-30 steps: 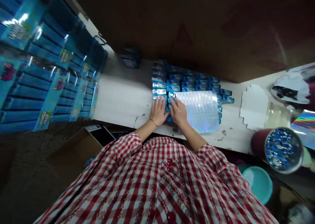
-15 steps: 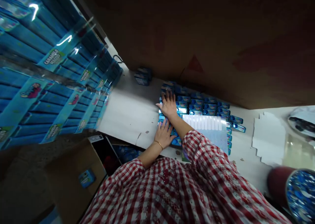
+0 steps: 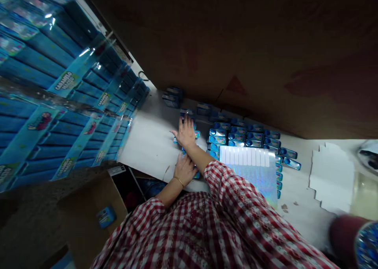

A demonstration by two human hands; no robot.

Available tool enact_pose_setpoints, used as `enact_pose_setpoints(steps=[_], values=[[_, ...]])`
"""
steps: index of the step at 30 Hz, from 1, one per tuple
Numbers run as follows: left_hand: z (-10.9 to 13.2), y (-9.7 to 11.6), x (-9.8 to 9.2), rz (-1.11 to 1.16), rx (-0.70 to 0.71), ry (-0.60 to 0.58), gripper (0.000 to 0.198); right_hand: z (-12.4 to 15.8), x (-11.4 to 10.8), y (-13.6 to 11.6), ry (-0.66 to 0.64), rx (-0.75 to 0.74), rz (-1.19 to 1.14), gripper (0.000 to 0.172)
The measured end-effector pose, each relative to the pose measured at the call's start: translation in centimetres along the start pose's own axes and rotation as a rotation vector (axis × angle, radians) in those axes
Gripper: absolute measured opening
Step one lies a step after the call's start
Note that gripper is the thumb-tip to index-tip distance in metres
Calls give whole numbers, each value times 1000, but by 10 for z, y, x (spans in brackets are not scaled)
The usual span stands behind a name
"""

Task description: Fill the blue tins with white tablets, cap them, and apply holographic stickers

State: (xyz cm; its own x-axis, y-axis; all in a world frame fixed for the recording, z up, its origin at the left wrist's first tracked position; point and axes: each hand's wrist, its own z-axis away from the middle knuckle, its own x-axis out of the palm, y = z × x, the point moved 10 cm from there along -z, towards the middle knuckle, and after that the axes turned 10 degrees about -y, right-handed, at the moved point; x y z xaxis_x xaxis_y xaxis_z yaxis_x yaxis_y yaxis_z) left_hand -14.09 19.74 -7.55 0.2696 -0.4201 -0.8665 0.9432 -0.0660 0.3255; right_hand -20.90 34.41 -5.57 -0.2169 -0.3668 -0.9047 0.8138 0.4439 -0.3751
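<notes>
My right hand (image 3: 186, 133) lies flat, fingers spread, over the far part of a column of small blue packs (image 3: 197, 134) on the white table. Just nearer to me, my left hand (image 3: 184, 170), with a thin bracelet at the wrist, rests with fingers stretched out on the near end of the same column. The hands hide most of those packs. To their right stand rows of the same blue packs (image 3: 237, 137). A shiny sheet with white label strips (image 3: 251, 176) lies over part of these rows.
At the left rises a tall stack of wrapped blue packages (image 3: 59, 123). A large brown carton (image 3: 236, 44) walls off the far side. An open carton (image 3: 88, 206) stands below left. White cut card (image 3: 330, 178) and a red tub (image 3: 344, 235) are at the right.
Both hands have moved left along the table, and the column of packs under them has shifted with them. A gap now separates it from the other rows.
</notes>
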Motion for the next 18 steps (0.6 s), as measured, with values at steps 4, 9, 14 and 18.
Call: enact_pose_setpoints(steps=[4,9,14,18], values=[[10,-28,-7,-39,-58,16,43,-11,12,-42,3,-83,-47,84],[19,-33,-19,-84,-154,45,43,-20,0,-55,-14,-217,-68,66],[11,12,-19,-66,16,73,57,-42,-56,60,63,5,5,51],[8,10,-9,-51,46,47,54,-61,-60,90,19,-5,15,45]])
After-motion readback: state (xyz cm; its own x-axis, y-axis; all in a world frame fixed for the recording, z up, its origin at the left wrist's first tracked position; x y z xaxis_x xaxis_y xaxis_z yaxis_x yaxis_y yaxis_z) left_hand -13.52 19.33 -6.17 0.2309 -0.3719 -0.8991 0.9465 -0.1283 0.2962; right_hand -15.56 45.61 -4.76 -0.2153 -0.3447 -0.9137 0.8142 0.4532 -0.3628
